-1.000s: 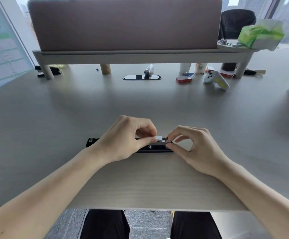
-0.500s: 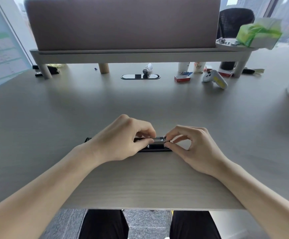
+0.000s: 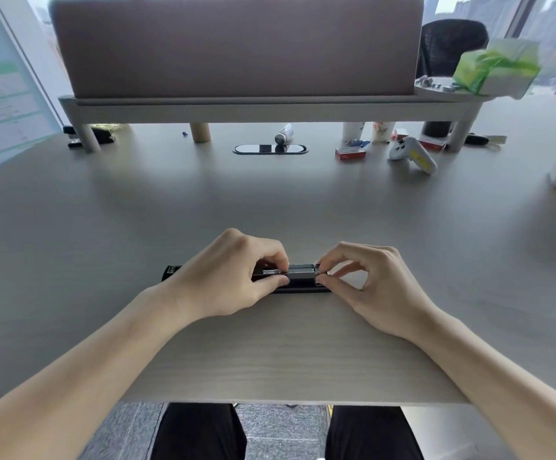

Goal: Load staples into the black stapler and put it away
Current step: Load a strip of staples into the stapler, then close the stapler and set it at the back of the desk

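The long black plastic stapler point(image 3: 298, 283) lies crosswise on the pale wood-grain desk point(image 3: 270, 353), near its front edge, opened out flat with its metal channel facing up. The left hand point(image 3: 223, 277) covers the stapler's middle, thumb and forefinger pinched closed on the channel. At 3 o'clock from it, the right hand point(image 3: 373, 287) pinches the stapler's right end between thumb and forefinger, the other fingers curled. Whether staples sit in the channel is too small to tell. Far off at 1 o'clock lies a small red cardboard box point(image 3: 350, 153), and beside it, further right, a white and yellow handheld controller point(image 3: 412, 154). At 12 o'clock an oval black cable port point(image 3: 270, 149) sits in the desk, below a brown fabric divider point(image 3: 237, 44).
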The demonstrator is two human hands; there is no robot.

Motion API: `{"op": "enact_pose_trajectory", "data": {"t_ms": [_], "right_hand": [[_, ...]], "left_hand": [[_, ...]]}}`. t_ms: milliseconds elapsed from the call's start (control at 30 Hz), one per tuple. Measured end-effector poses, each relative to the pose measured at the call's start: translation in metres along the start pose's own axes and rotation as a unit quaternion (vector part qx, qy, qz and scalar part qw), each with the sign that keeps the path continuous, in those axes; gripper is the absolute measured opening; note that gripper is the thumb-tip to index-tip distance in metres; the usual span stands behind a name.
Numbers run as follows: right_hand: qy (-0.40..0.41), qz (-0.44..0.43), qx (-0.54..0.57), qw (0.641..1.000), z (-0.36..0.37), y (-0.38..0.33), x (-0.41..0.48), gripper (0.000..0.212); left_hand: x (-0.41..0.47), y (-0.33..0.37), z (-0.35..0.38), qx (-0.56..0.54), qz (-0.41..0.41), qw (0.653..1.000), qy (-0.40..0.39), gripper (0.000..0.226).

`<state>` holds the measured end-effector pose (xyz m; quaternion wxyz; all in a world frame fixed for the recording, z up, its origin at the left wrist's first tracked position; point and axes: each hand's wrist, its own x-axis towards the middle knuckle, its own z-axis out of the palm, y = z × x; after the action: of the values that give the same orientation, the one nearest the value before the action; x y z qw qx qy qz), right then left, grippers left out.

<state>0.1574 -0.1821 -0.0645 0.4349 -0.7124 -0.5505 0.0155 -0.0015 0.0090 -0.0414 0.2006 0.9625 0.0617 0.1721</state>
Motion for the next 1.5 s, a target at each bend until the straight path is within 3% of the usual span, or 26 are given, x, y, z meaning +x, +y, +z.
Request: {"op": "enact_pose_trajectory", "data": {"t_ms": [400, 533, 733, 867, 967, 1033, 1133, 1267, 1500], "right_hand": [[-0.002, 0.008, -0.008, 1.0, 0.0, 0.004, 0.0, 0.013], [-0.004, 0.029, 0.013, 0.999, 0.0, 0.006, -0.001, 0.028], [-0.035, 0.056, -0.005, 0.998, 0.001, 0.01, 0.002, 0.045], [-0.038, 0.064, 0.007, 0.997, 0.0, 0.012, 0.004, 0.048], [-0.039, 0.066, 0.002, 0.997, 0.001, 0.013, 0.004, 0.048], [-0.04, 0.067, -0.003, 0.997, 0.001, 0.012, 0.004, 0.046], [-0.039, 0.062, -0.01, 0.997, 0.001, 0.012, 0.003, 0.043], [-0.039, 0.062, -0.013, 0.997, 0.001, 0.014, 0.004, 0.043], [-0.031, 0.058, -0.003, 0.998, 0.004, 0.019, 0.004, 0.049]], "left_hand": [[-0.002, 0.001, 0.0, -0.013, -0.006, 1.0, -0.001, 0.01], [-0.012, -0.01, -0.019, -0.044, -0.043, 0.998, -0.002, 0.027], [-0.028, -0.032, -0.053, 0.013, -0.128, 0.986, -0.107, 0.03], [-0.025, -0.029, -0.061, 0.051, -0.104, 0.984, -0.134, 0.028], [-0.008, -0.017, -0.075, 0.141, -0.066, 0.97, -0.187, 0.031], [0.004, -0.004, -0.083, 0.179, -0.062, 0.963, -0.191, 0.041], [0.019, 0.014, -0.092, 0.148, -0.078, 0.976, -0.139, 0.058], [0.031, 0.029, -0.08, 0.06, -0.064, 0.992, -0.087, 0.049], [0.038, 0.026, -0.039, 0.031, -0.042, 0.993, -0.104, 0.026]]}}
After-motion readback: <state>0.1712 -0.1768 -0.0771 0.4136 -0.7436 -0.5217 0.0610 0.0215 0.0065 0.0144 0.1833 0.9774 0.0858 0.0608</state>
